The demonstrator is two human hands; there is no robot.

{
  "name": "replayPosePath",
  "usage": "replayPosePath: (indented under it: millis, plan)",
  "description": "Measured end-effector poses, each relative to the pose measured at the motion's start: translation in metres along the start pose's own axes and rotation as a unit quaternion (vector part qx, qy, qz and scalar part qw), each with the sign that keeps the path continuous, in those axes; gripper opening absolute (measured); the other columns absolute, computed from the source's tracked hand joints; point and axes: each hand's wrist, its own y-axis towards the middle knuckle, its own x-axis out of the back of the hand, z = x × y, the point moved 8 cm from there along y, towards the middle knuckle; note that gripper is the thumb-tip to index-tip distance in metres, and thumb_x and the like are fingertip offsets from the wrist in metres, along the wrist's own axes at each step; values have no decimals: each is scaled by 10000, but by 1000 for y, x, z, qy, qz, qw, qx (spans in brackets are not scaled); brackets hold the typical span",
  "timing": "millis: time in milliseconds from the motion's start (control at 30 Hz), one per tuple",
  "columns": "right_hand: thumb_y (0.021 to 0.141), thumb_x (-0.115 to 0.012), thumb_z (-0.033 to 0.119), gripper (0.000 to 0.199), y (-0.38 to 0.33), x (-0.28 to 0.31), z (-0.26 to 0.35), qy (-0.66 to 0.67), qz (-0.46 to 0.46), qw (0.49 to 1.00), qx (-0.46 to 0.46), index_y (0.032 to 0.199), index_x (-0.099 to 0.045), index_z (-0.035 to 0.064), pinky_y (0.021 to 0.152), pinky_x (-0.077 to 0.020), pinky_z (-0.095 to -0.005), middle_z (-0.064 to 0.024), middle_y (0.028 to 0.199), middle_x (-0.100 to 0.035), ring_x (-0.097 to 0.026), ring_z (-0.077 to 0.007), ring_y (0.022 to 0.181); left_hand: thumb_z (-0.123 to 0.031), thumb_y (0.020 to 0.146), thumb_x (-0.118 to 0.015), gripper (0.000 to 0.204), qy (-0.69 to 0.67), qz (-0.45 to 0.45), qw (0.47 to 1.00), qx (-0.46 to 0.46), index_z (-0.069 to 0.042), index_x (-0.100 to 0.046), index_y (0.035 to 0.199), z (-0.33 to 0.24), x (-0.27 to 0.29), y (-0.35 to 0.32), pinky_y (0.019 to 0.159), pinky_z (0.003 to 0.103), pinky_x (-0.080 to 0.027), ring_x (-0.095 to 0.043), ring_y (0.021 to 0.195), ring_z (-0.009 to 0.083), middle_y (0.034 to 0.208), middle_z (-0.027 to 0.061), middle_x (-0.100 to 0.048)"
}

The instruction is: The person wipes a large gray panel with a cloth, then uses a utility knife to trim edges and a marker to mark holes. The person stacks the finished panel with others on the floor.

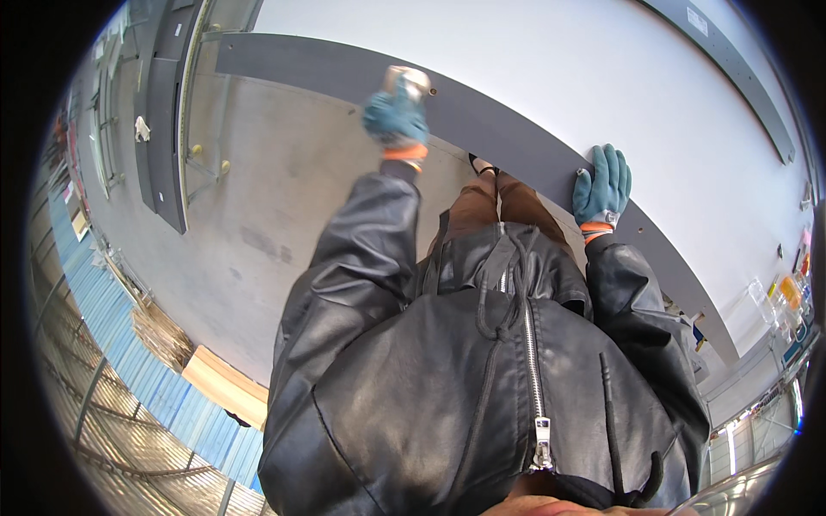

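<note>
Glossy black leather jacket [447,378]; matt grey panel edge [516,138]; smooth white panel face [533,60].

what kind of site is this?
Probably a workshop or factory floor. Bare concrete floor, a large white panel with a grey edge that the gloved right hand rests on, and metal frames lying nearby. The left hand grips a small tool.
</note>
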Motion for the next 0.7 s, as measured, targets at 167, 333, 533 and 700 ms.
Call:
replayPosePath:
  millis: [167, 333, 533, 700]
  plan:
    - [1060, -559, 450, 537, 0, -4, 0, 11, 16, 1000, -6, 1417, -651, 60, 1191, -370, -553, -206, 1473, -613, -521, -426, 1414, -509, 962, -712, 371, 96, -58, 982, 149, -207, -735, 1176, 144, 28, 105, 666, 491, -525, -677, 802, 369, 878, 154, -639]
    - [1055, -557, 459, 546, 1, -1, -5, 5, 20, 1000, -18, 1416, -651, 60, 1193, -365, -560, -209, 1477, -611, -522, -428, 1413, -310, 994, -732, 329, 52, -124, 989, 63, -97, -713, 1244, 41, 54, 85, 682, 503, -478, -634, 798, 368, 885, 172, -602]
    - [1058, -557, 457, 535, -1, -3, -3, -3, 31, 999, -21, 1424, -649, 78, 1201, -358, -554, -193, 1494, -601, -508, -411, 1430, -280, 942, -685, 144, -150, 176, 964, -136, -167, -751, 1001, -198, 35, -34, 693, 387, -571, -697, 730, 212, 785, 56, -687]
    - [1057, -570, 433, 517, -1, -3, 0, -13, 23, 1000, -10, 1413, -657, 68, 1185, -384, -560, -200, 1471, -618, -531, -421, 1407, -368, 992, -669, 273, -128, 191, 973, -33, -222, -741, 1211, -124, 15, 21, 698, 465, -564, -695, 796, 313, 899, 92, -696]
